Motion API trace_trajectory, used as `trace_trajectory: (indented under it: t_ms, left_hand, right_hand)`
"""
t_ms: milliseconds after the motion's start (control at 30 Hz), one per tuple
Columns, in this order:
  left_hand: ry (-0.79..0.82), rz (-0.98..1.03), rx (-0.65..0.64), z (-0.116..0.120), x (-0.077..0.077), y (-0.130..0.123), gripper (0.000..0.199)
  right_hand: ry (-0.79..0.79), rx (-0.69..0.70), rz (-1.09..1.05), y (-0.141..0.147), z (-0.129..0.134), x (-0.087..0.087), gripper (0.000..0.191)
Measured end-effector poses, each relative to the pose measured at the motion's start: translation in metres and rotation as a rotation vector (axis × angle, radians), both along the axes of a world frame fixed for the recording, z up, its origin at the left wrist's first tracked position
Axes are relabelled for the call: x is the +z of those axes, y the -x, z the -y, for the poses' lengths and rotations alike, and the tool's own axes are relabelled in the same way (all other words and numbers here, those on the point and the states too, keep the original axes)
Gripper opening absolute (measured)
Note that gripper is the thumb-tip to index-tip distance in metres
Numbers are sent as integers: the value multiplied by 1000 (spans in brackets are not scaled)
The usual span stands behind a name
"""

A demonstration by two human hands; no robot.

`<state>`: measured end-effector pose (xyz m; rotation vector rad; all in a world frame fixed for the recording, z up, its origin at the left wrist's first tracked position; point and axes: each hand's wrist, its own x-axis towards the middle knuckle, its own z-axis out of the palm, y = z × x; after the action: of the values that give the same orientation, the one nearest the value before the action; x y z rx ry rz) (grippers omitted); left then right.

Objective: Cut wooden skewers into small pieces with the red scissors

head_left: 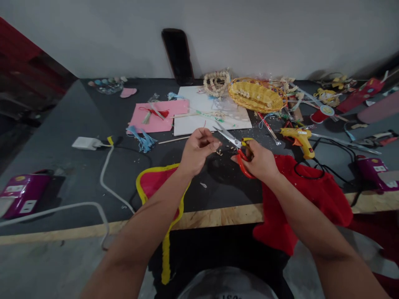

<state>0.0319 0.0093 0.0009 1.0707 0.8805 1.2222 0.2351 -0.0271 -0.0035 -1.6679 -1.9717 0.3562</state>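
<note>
My right hand [262, 161] grips scissors [234, 141] with red and yellow handles. Their blades are parted and point up and left, towards my other hand. Thumb and fingers of my left hand [200, 150] are pinched together just left of the blades. What they hold, if anything, is too small to make out; a short bit of red thread [205, 123] shows just above the knuckles. Small beige pieces [219, 153] lie on the dark table between both hands. Under my left forearm is a pink cloth piece with yellow edging [156, 182].
Behind my hands lie a white board [183, 120], a pink sheet [140, 116] with tassels, and a wicker basket [258, 97]. A yellow glue gun [301, 139] and red cloth [311, 195] are at right. A phone [178, 56] leans on the wall; a white cable [107, 174] crosses the left.
</note>
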Motion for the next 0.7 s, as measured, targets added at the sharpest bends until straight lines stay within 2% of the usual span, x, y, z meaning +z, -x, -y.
trace_trajectory:
  t_ms: [133, 200, 367, 500, 600, 700]
  left_hand:
    - [-185, -566, 45, 0, -8, 1, 25]
    - [-238, -740, 25, 1, -11, 2, 25]
    - [-339, -983, -46, 1, -8, 6, 22]
    - [-521, -1248, -169, 0, -4, 10, 13]
    - [-609, -1332, -199, 0, -5, 9, 16]
    - [-616, -1353, -187, 1, -8, 7, 20]
  right_hand:
    - [47, -62, -219, -8, -6, 1, 42]
    - [54, -65, -283, -10, -7, 1, 41]
    - [63, -53, -302, -11, -7, 2, 40]
    - [68, -50, -307, -11, -7, 1, 40]
    - [72, -37, -300, -11, -7, 0, 40]
    - [74, -31, -273, -9, -7, 0, 39]
